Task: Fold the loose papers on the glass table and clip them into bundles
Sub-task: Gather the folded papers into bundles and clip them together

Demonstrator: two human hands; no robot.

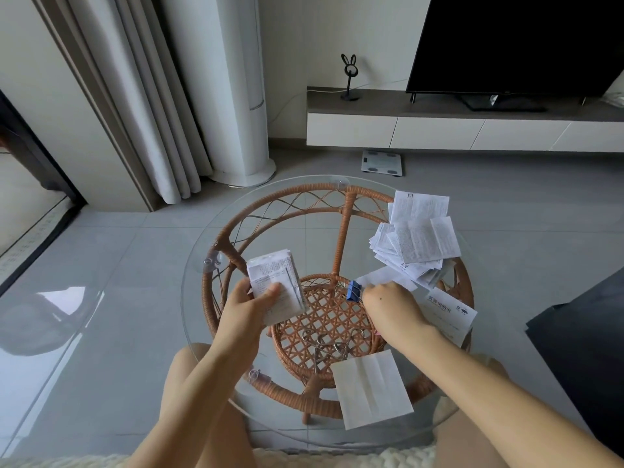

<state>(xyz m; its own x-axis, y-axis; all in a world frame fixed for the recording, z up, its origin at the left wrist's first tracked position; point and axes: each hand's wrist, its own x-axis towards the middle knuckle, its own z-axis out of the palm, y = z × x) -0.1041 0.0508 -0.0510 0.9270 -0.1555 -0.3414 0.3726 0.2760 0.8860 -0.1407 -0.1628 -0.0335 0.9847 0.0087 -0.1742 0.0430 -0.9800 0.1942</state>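
head view.

1. left hand (251,298): raised over the left half of the glass table (196,265). fingers and thumb are curled round a folded stack (277,285) of printed papers; the thumb presses its front face. the stack stands nearly upright, clear of the glass.
2. right hand (388,298): over the table centre, right of the stack. its fingertips pinch a blue clip (354,291). the clip points left toward the stack and is apart from it.
3. pile (418,238): loose printed papers, unfolded and overlapping, lie on the far right of the table.
4. leaflet (449,314): lies flat at the right edge, partly under the right wrist.
5. sheet (371,388): white, creased, lies flat at the near edge, below the right forearm.
6. metal clips (324,342): grouped near the centre; on the glass or on the woven shelf below, cannot tell.
7. frame (344,224): rattan, visible through the glass.
8. beyond the table: a scale (381,162) on the floor and a tv (516,42) on a low cabinet.
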